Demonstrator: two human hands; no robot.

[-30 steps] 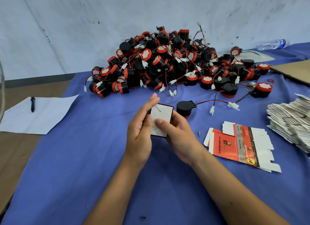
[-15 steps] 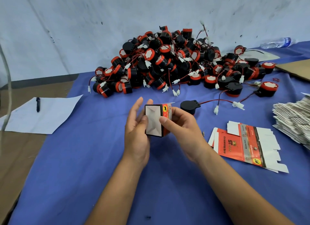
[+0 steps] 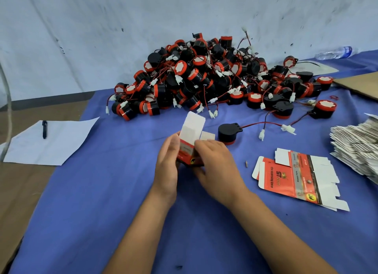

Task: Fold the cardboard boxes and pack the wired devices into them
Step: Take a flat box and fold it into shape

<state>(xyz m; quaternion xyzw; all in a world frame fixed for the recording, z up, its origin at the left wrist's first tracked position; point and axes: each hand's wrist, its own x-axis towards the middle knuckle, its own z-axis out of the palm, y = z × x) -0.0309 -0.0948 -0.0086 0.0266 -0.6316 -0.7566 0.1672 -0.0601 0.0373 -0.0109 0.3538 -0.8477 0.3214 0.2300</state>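
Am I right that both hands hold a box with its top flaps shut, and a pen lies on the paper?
Not quite. In the head view both hands, left and right, hold the box, but its top flaps stand open. The pen does lie on the paper.

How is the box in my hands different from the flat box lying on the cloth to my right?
The box in your hands is folded into shape and stands upright with its white top flaps open; the flat box is unfolded and lies printed side up. Your left hand and right hand hold the first; nothing touches the second. Both are red with white flaps.
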